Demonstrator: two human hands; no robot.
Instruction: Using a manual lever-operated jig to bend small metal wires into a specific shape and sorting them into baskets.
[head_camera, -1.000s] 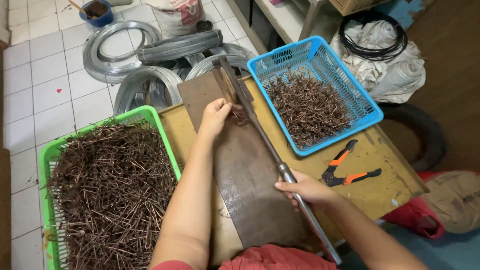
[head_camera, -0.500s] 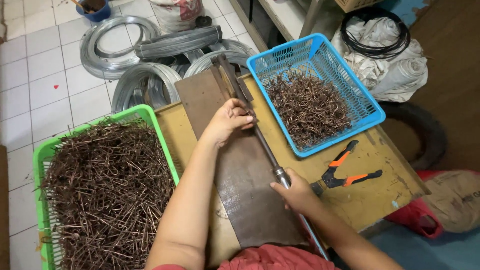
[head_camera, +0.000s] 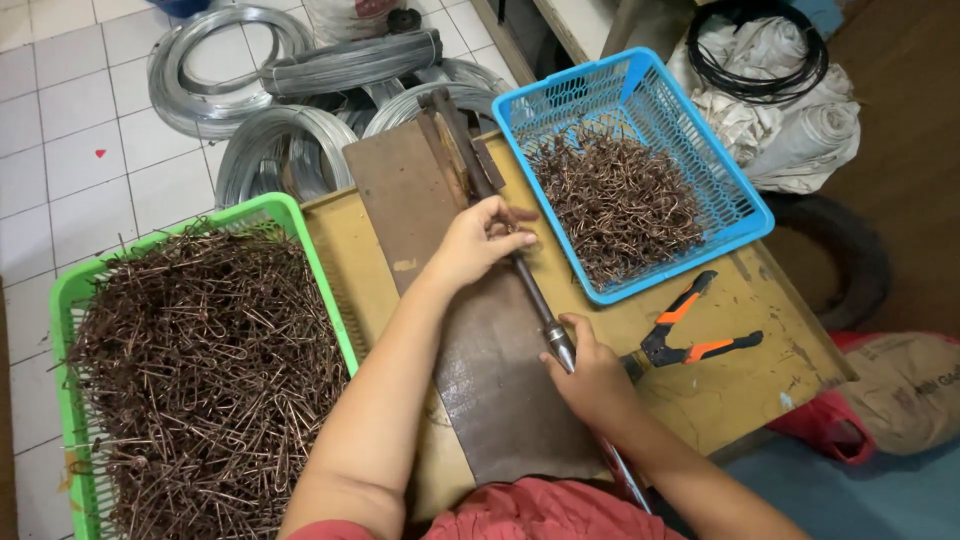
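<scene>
Mid-frame on the bench (head_camera: 760, 330), my left hand (head_camera: 478, 243) pinches a bent wire piece (head_camera: 522, 236) against the lever bar (head_camera: 520, 275), seemingly to steady it, while my right hand (head_camera: 590, 375) grips the bar's handle end for leverage. Blue basket (head_camera: 735, 190) of bent pieces sits upper right, green basket (head_camera: 300, 225) lower left.

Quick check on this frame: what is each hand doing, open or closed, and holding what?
Left hand: fingers curled on the long metal lever, pinching something too small to tell.
Right hand: closed around the lever's lower end.
</scene>
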